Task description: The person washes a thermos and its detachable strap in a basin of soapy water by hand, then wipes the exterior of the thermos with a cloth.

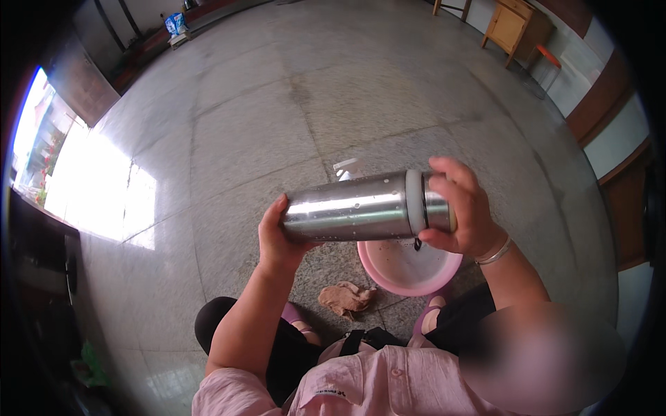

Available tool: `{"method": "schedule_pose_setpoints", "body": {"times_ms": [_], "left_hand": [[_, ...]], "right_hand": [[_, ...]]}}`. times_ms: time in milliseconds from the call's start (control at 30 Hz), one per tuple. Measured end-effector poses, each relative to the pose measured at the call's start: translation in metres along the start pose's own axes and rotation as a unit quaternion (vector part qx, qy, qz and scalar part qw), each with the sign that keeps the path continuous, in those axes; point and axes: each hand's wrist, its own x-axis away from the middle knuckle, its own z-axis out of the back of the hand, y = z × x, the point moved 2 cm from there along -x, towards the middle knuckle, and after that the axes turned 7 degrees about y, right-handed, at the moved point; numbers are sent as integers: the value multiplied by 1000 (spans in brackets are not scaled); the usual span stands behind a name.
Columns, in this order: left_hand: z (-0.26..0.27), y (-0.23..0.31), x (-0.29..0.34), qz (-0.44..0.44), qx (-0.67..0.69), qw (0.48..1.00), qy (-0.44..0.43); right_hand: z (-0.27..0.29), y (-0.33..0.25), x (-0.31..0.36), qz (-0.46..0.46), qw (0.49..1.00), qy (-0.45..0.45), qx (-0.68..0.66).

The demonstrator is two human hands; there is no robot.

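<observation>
A silver steel thermos flask (347, 211) lies sideways in the air between my hands, wet with drops. My left hand (279, 236) grips its base end, thumb on the near face. At the other end, past a pale ring, my right hand (461, 208) is closed around the steel cap, with some fingers partly lifted. Beneath the flask stands a pink basin (409, 277), its far side hidden by the flask. A crumpled brown cloth (345, 299) lies on the floor by the basin. Behind the flask shows part of a white spray bottle (347, 168).
Grey stone tiles (250, 125) cover the floor. At the far right are a wooden cabinet (512, 29) and a stool with an orange seat (548, 57). A blue package (175, 24) sits far left, near a bright doorway (48, 139). My feet flank the cloth.
</observation>
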Motion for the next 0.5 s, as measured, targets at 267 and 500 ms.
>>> {"method": "schedule_pose_setpoints", "body": {"times_ms": [267,500], "left_hand": [[-8,20,0,-325,-23,945,-2],[11,0,-15,-31,-3,999,-3]], "right_hand": [[-14,16,12,-604,677,-71,-415],[-4,5,1,-154,971,-68,-170]]}}
